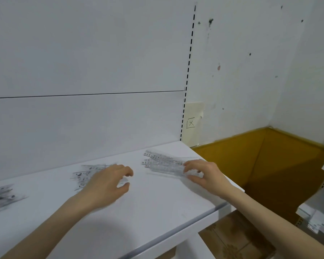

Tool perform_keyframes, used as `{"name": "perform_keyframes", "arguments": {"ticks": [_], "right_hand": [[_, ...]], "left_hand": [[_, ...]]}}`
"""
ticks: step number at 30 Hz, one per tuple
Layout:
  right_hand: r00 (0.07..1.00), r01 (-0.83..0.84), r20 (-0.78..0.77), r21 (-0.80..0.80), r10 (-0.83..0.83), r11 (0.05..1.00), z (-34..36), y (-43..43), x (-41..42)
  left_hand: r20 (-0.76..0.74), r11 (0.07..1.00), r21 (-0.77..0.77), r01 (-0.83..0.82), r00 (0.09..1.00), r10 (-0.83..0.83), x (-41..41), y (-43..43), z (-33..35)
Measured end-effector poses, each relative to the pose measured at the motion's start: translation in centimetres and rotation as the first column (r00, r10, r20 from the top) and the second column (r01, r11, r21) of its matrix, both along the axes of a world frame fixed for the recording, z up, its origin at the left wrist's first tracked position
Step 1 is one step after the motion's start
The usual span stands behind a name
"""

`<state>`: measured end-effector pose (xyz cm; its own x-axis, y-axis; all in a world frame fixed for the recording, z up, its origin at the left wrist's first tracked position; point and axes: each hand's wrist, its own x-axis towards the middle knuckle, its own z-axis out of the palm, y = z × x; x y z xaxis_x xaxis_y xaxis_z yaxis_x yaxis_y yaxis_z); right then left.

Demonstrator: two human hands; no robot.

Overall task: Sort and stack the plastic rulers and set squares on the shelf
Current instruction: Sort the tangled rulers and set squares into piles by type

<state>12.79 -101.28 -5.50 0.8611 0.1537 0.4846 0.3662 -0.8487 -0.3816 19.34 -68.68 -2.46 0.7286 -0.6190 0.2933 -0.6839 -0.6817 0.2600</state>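
Fingers (190, 166) of right hand (207, 174) pinch rulers (165, 160); left hand (105, 182) curled.

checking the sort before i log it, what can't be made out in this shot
Head view, far-left pile: blurred, cut by the left edge; rulers or set squares unclear.
Head view, middle pile: blurred, partly under the left hand; whether it grips a piece is unclear.
Head view, right ruler stack: end covered by the pinching right hand; markings too small to read.
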Motion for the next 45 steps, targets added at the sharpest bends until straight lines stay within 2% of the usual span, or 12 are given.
{"name": "perform_keyframes", "arguments": {"ticks": [3,7,10,14,18,22,25,29,38,45], "right_hand": [[0.983,0.173,-0.049,-0.041,-0.175,0.984,-1.1,-0.8,1.2],[0.981,0.179,-0.055,-0.135,-0.188,0.975,-1.9,-0.2,1.6],[0.976,0.215,0.026,-0.252,-0.216,0.944,-1.4,0.3,1.0],[0.959,0.275,0.021,-0.305,-0.282,0.912,0.5,1.1,0.4],[0.985,0.159,-0.012,-0.332,-0.172,0.930,3.3,5.0,0.0],[0.998,-0.053,-0.034,-0.332,0.044,0.942,4.9,12.2,0.6],[0.980,-0.197,-0.052,-0.341,0.191,0.919,5.3,18.3,1.6],[0.938,-0.340,-0.056,-0.330,0.341,0.881,6.0,26.4,2.5],[0.830,-0.541,-0.094,-0.370,0.550,0.755,5.5,43.4,1.5],[0.776,-0.613,-0.122,-0.377,0.619,0.694,4.2,56.5,-0.3]], "left_hand": [[-0.019,0.998,0.024,-0.059,0.998,0.060,0.2,1.8,0.1],[0.013,0.994,0.072,-0.083,0.997,0.082,0.2,2.6,0.2],[0.011,0.993,0.080,-0.089,0.996,0.088,-0.1,2.7,0.6],[0.045,0.992,0.109,-0.068,0.997,0.063,-0.9,2.7,1.1],[0.101,0.986,0.109,-0.129,0.988,0.118,-1.9,5.0,1.7],[0.138,0.961,0.110,-0.254,0.961,0.238,-3.1,10.8,1.8],[0.138,0.919,0.126,-0.374,0.924,0.357,-5.1,16.4,2.5],[0.163,0.826,0.116,-0.552,0.831,0.532,-9.0,24.5,3.2],[0.146,0.594,0.065,-0.802,0.596,0.790,-19.2,41.1,2.3],[0.126,0.506,0.091,-0.858,0.514,0.849,-24.0,53.5,1.2]]}}
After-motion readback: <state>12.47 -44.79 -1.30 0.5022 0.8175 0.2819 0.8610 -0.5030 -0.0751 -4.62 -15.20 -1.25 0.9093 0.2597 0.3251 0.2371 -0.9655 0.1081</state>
